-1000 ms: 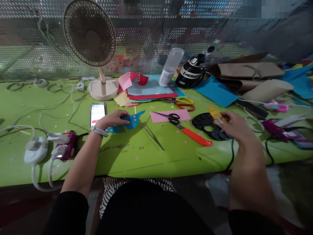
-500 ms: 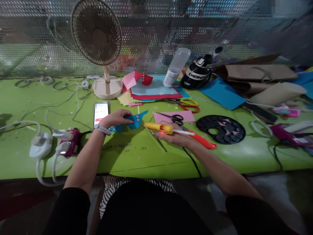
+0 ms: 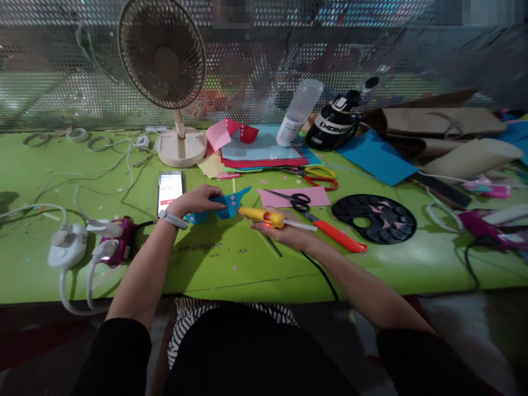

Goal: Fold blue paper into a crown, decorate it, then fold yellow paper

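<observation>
My left hand is closed on a piece of blue paper dotted with small pink squares. In my right hand is a yellow hot glue gun, its small light glowing and a clear glue stick poking out of the back. The nozzle points left and sits close by the paper's right part; whether they touch I cannot tell. Behind the glue gun lies a pink paper strip with black scissors on it. A thin stick-like tool lies under my right hand.
A red-handled cutter and a black palette with pink scraps lie to the right. A phone is beside my left wrist. The fan, paper stack and bottles stand behind. Power plugs sit at left.
My right hand and the glue gun have shifted slightly left, bringing the nozzle nearer the blue paper. My left hand stays almost where it was, still holding the paper.
</observation>
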Motion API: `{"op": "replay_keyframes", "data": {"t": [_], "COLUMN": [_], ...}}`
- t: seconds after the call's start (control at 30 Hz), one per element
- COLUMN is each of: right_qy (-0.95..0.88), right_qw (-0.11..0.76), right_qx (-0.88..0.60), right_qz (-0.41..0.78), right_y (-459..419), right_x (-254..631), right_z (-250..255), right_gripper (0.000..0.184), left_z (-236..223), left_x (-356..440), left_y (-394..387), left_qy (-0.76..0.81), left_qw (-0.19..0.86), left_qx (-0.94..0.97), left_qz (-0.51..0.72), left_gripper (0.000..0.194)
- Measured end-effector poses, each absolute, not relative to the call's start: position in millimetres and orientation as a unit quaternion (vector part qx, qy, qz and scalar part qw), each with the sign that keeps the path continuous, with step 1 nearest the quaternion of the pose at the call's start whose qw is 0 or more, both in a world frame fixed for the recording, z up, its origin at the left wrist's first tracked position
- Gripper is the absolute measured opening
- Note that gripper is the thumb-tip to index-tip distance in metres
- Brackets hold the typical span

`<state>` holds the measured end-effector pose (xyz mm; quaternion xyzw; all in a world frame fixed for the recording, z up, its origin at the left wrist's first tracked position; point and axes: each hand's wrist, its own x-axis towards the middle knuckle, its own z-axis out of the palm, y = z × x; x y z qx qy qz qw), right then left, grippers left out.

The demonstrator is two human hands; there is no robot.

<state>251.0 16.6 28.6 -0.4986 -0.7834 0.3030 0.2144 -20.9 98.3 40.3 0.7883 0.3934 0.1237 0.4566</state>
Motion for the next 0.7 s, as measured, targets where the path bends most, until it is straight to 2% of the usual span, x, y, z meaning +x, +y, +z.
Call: {"op": "replay_keyframes", "data": {"t": [0.27,0.7], "right_qy": [-0.788,-0.781], "right_qw": [0.216,0.216], "right_qx": [-0.498,-0.502], "right_qz": [0.292,0.304], "right_y": [16.6,16.5], "right_x": [250.6,250.8], "right_z": [26.7,25.9], "right_gripper": [0.034,0.037], "left_z": [41.3,42.4], "left_x": [-20.1,-19.3], "left_y": [98.5,97.2], "left_qy": [0.393,0.384], "left_qw": [0.454,0.458], "left_qx": [0.791,0.793], "left_qz": [0.116,0.121], "left_gripper": [0.029,0.026]}}
